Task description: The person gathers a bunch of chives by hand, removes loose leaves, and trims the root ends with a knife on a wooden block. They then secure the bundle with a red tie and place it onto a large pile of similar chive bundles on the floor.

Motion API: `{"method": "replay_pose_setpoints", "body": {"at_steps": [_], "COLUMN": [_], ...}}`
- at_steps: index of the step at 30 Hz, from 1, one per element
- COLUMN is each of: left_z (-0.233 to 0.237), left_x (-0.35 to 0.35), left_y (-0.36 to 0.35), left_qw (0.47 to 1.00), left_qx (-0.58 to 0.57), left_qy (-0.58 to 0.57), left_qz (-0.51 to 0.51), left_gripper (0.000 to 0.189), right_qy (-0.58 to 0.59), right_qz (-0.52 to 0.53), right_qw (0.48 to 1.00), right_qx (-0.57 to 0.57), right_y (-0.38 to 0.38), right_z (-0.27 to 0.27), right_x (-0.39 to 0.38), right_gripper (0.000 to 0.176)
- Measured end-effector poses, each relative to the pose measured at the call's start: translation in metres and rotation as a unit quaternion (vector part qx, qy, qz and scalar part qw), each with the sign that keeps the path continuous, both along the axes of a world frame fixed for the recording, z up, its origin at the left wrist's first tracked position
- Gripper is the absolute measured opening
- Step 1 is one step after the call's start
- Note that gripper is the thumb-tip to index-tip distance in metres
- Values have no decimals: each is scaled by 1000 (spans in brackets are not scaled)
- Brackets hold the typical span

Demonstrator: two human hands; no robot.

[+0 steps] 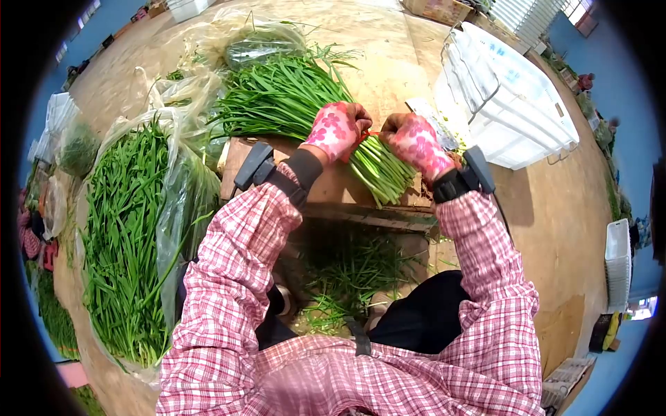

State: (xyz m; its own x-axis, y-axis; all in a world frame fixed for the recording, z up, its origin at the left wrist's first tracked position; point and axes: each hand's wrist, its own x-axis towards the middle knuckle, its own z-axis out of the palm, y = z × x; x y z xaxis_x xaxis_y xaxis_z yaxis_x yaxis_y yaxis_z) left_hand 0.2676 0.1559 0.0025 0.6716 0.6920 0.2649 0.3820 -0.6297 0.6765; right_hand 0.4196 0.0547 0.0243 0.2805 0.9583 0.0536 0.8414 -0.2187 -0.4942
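Note:
A bunch of garlic chives [277, 97] lies on a low wooden bench [333, 186], its leaves to the upper left and its pale cut stems toward the lower right. Around the stems runs a thin red tie [372, 133]. My left hand [336, 130], in a pink flowered fingerless glove, pinches the tie at the left of the stems. On the other side my right hand [418, 143], gloved the same way, pinches the tie's other end. The fingers of both hands are closed, and the tie between them partly hides behind the fingertips.
At left, an open plastic bag [184, 180] holds more loose chives [128, 243]. White plastic crates [517, 104] are stacked on the right. Cut leaf scraps [354, 277] cover the floor between my feet. Another plastic bag [263, 47] lies behind the bunch.

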Motion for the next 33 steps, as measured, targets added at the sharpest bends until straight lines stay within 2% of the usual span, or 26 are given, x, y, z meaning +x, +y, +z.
{"method": "replay_pose_setpoints", "body": {"at_steps": [2,3,4,5,6,7,8,9,10,11,12,13,14,15,16,18,20,21,22,24,26,27,30,31,32,33], "left_z": [-10,-9,-6,-4,1,8,12,-2,-8,-13,-8,-5,-2,1,1,8,-6,-4,-1,9,3,3,10,16,24,22], "left_x": [14,20,16,8,-2,-11,-17,-15,-14,-12,-12,-13,-14,-13,-11,-8,2,7,12,9,-2,-7,-14,-17,-16,-22], "left_y": [9,11,14,18,20,17,11,12,9,7,4,0,-6,-8,-10,-10,4,3,1,2,10,7,-4,-4,-5,-2], "left_qw": [996,993,998,1000,997,994,987,982,969,975,974,985,988,976,979,968,999,998,1000,990,976,978,971,964,945,922], "left_qx": [78,92,46,4,-38,-51,-89,-27,36,50,67,-5,-77,-202,-189,-240,-22,-46,16,-126,-146,-78,158,173,230,300], "left_qy": [38,69,51,7,-38,-14,-5,-44,-83,-43,-76,-74,-71,-57,-69,-73,-46,-42,-15,-31,-56,-41,75,64,167,169], "left_qz": [-8,18,-5,-27,-49,-95,-137,-184,-230,-210,-204,-157,-110,-55,-23,6,-9,-21,-7,-45,-154,-188,-160,-192,-162,-177], "left_gripper": [19,20,23,25,29,34,31,29,27,22,15,13,11,8,9,11,15,17,18,27,37,46,51,55,66,78], "right_qy": [-25,-1,22,88,30,107,183,200,153,110,66,44,34,26,18,28,-25,-57,-64,-17,47,82,177,171,191,171], "right_qz": [17,33,50,8,4,64,123,175,135,135,134,152,122,91,59,4,-3,-12,-9,-32,-48,-59,-9,-15,-43,-42], "right_qw": [999,998,996,996,998,986,960,955,978,985,988,987,992,995,998,999,999,997,996,996,995,993,981,980,973,968], "right_qx": [29,46,68,7,52,113,172,134,38,1,-36,0,-11,-22,-33,-29,25,41,54,82,67,57,75,101,121,178], "right_y": [-11,-8,1,7,11,19,28,32,29,29,30,31,31,28,25,9,0,1,5,5,6,4,-6,-18,-33,-43], "right_z": [13,4,-2,4,8,-3,-16,-13,3,15,21,16,10,4,-3,-5,-11,-13,-18,-17,-22,-25,-27,-11,2,-10], "right_x": [-29,-26,-22,-9,1,16,28,29,19,12,8,14,15,14,14,1,-16,-23,-27,-31,-25,-22,-10,-7,5,37], "right_gripper": [23,25,27,30,24,23,22,22,22,23,23,25,24,22,22,23,22,21,19,19,24,26,30,31,32,31]}}
